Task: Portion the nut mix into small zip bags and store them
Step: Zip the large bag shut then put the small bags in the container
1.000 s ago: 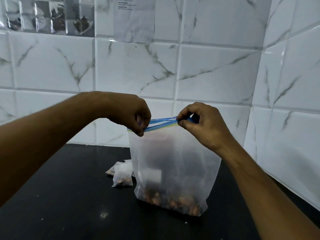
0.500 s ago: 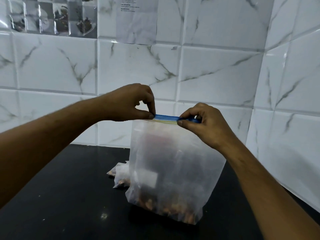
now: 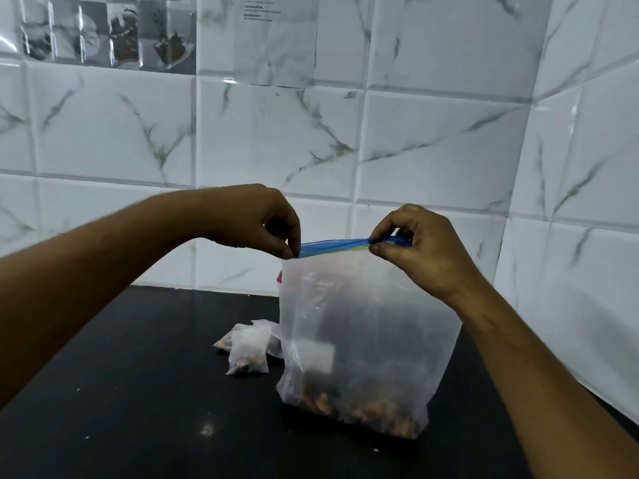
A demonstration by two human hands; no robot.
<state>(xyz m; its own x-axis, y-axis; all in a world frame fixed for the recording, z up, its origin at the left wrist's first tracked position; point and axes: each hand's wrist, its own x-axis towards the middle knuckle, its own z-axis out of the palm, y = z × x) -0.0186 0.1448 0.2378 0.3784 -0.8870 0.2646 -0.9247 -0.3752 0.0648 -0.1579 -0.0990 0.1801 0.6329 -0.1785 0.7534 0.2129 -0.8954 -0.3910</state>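
- Large zip bag (image 3: 363, 340) stands upright on the black surface (image 3: 138, 392), centre-right of the frame; nut mix (image 3: 366, 411) lies at its bottom
- Left hand (image 3: 262, 219) pinches the left end of the blue zip strip (image 3: 333, 245); right hand (image 3: 411, 243) pinches its right end
- Small filled bags (image 3: 247, 347) lie just left of it, lower centre

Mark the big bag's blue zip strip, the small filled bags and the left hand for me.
blue zip strip (image 3: 333, 244): head view, on its exposed middle stretch.
small filled bags (image 3: 247, 347): head view, on the front bag's frosted face.
left hand (image 3: 254, 219): head view, on the back of the hand.
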